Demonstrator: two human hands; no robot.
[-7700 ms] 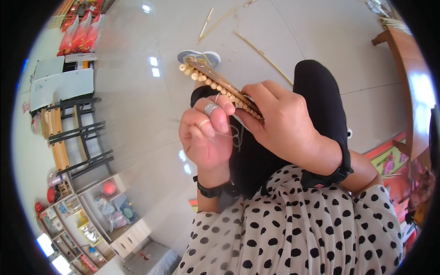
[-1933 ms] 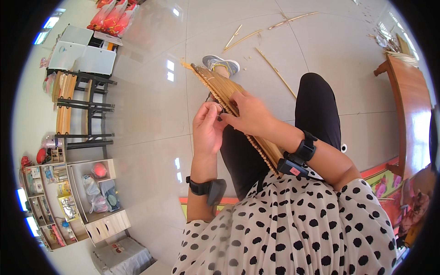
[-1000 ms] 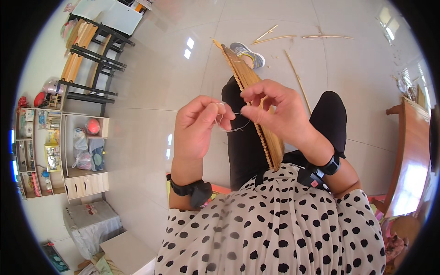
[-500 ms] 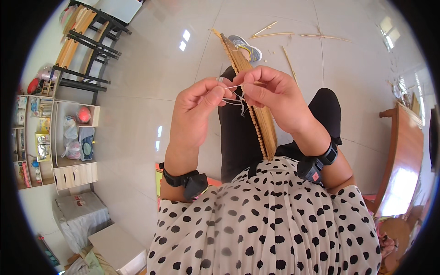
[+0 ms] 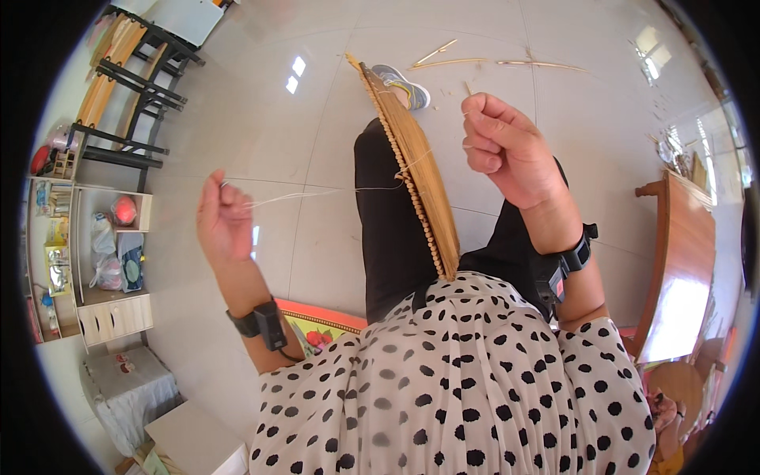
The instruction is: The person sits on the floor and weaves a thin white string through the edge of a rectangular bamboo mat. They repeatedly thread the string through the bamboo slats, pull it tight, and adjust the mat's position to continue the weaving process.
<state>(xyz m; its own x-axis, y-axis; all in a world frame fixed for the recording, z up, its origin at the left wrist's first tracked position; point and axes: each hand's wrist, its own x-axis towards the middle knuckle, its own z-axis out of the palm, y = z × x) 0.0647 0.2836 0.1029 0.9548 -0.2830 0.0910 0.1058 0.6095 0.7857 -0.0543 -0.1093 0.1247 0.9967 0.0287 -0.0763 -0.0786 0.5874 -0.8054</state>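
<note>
On my lap stands a long narrow panel of straw-coloured stalks, tilted, with the round cut ends in a row along its left edge. Out to the left, my left hand is closed on white thread, which runs nearly straight to the row of stalk ends. My right hand is raised to the right of the panel, fingers curled and thumb pressed to the forefinger. A fine strand leads from the panel toward it, so it seems to grip the thread's other end; a needle cannot be made out.
Loose stalks and small bits lie on the tiled floor ahead, near my shoe. Shelves and black-framed stools line the left. A wooden piece of furniture stands at the right. A colourful mat lies beside my left leg.
My hands, together over the panel before, have drawn wide apart, left hand out to the left and right hand to the right. The thread now stretches between left hand and panel.
</note>
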